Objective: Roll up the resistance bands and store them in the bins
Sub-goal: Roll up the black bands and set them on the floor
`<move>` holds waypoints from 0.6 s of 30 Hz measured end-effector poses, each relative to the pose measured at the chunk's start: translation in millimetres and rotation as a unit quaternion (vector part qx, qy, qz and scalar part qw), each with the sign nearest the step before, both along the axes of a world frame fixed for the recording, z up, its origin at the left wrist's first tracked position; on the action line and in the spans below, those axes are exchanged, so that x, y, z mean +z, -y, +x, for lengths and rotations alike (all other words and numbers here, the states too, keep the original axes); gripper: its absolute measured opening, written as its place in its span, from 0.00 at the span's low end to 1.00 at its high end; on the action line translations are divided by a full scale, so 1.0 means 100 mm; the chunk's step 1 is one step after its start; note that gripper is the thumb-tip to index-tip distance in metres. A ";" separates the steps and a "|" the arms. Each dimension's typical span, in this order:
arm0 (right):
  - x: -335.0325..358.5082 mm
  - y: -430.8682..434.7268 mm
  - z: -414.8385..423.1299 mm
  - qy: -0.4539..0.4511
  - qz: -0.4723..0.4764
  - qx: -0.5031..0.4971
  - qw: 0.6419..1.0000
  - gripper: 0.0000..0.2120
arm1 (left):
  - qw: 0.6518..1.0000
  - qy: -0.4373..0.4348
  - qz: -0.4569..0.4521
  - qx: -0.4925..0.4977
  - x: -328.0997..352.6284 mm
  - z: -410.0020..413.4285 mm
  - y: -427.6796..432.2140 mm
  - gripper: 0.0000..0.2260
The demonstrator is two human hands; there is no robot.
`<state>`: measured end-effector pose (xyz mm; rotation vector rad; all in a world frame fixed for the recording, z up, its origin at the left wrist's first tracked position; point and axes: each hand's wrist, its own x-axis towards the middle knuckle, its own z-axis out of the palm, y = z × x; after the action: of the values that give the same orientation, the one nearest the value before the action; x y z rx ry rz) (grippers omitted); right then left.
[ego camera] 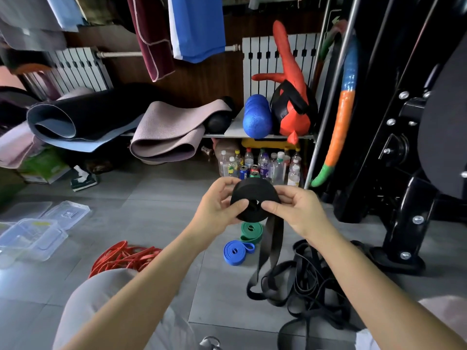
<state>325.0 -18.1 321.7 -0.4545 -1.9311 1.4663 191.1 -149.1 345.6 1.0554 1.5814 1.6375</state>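
**Black band (255, 195) coiled tight between two hands**

Black rubber, wound into a fat disc, is up in the air above the grey tiled floor (161, 198), and both hands are on it. The left hand (214, 208) clamps the coil's left edge, thumb on the near face and fingers (222, 184) curled round the back. The right hand (298, 210) grips the right edge the same way, its thumb pressed in beside the centre hole. So both sets of fingers are closed on that roll.

A loose tail (265, 251) drops from the bottom of the coil. It runs straight down into a tangle of black bands (313, 281) on the floor.

Just beyond the tail lie a rolled green band (250, 232) and a rolled blue band (235, 252), just beside each other. Off to the left, near the person's knee (101, 294), sprawls a heap of red bands (126, 256).

Far left on the floor sit the clear plastic bins (30, 238), with a lid (67, 213) beside them.

At the back, a shelf (235, 130) carries rolled mats (164, 132) and a blue foam roller (256, 117). Bottles (262, 165) crowd the floor under it.
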 end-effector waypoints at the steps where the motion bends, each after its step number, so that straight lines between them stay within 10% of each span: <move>1: 0.01 -0.02 0.01 0.018 0.013 0.008 1.000 0.17 | 0.995 -0.092 -0.026 0.005 0.01 -0.01 0.00 0.18; 4: 0.03 -0.06 0.02 0.072 0.015 0.035 0.997 0.17 | 0.891 -0.442 -0.093 -0.048 0.09 -0.08 -0.01 0.30; 7: 0.05 -0.07 0.01 0.078 0.021 0.049 0.996 0.17 | 0.832 -0.534 -0.107 -0.111 0.21 -0.07 -0.05 0.28; 12: 0.00 -0.05 0.07 0.056 -0.028 0.016 0.998 0.16 | 0.883 -0.461 -0.059 -0.070 0.24 -0.13 -0.04 0.25; 18: -0.10 0.08 0.16 -0.007 -0.051 0.016 0.999 0.14 | 0.985 -0.172 0.032 0.008 0.09 -0.03 0.02 0.30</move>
<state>340.9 -25.8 311.4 -0.4612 -1.8669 1.5900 188.4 -151.2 354.9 1.4239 1.7655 1.5894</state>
